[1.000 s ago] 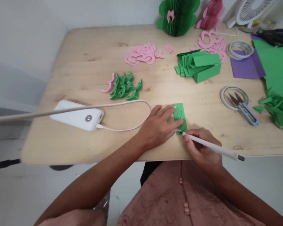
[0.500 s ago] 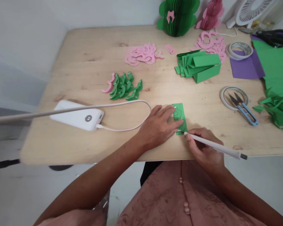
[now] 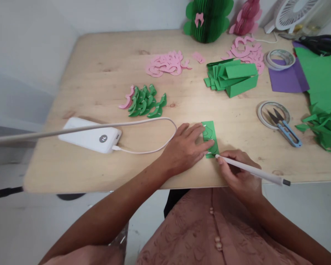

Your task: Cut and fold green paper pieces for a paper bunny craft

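A small green paper strip (image 3: 209,127) lies near the table's front edge, with thin curved outlines drawn on it. My left hand (image 3: 184,149) rests flat over the strip's left side, fingers stretched out and pressing on it. A white pen (image 3: 253,170) with a dark end is gripped in my right hand (image 3: 241,175). Its tip touches the lower right part of the strip, beside my left fingertips. Part of the outline is hidden under my left fingers.
A white power bank (image 3: 89,136) with a looping cable lies left. Cut green pieces (image 3: 145,101), pink pieces (image 3: 168,64) and folded green paper (image 3: 233,75) sit farther back. At right are blue thread snips (image 3: 287,130) on a tape roll (image 3: 260,114) and black scissors (image 3: 317,44).
The pen's back end has shifted slightly to the right and up. My left hand and the green strip have stayed in place.
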Motion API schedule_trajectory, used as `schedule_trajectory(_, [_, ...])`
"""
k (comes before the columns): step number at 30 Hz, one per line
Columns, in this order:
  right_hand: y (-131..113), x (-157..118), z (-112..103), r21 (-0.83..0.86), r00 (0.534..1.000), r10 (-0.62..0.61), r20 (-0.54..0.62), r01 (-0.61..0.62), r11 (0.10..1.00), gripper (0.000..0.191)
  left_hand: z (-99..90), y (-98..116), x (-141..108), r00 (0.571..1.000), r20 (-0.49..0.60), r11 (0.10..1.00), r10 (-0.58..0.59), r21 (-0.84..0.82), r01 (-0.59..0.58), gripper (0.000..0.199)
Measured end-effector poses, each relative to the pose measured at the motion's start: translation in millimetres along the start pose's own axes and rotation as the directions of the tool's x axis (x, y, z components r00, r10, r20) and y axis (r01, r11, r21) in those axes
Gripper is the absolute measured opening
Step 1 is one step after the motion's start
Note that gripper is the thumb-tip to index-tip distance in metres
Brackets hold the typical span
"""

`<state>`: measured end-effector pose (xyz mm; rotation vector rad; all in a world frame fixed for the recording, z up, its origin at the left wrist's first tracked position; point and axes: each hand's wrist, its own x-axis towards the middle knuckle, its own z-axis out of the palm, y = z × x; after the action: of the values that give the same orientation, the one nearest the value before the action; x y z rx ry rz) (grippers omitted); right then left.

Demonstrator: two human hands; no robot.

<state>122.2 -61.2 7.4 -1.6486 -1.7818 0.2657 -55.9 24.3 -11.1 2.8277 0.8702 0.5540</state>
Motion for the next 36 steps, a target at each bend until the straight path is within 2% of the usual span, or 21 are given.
schedule_trajectory(30, [-1.2, 1.6, 3.2, -0.012, 0.99, -0.14, 0.006, 0.14, 0.99, 0.002, 0.9, -0.1, -0.1, 1.0, -0.027, 1.0, 0.004, -0.001, -0.004, 0.026])
schedule_trajectory(36, [-0.8, 1.6, 4.6, -0.015, 0.99, -0.137, 0.013, 0.138, 0.99, 0.002, 0.0, 0.5, 0.6, 1.0, -0.027, 1.0, -0.001, 0.006, 0.001, 0.025])
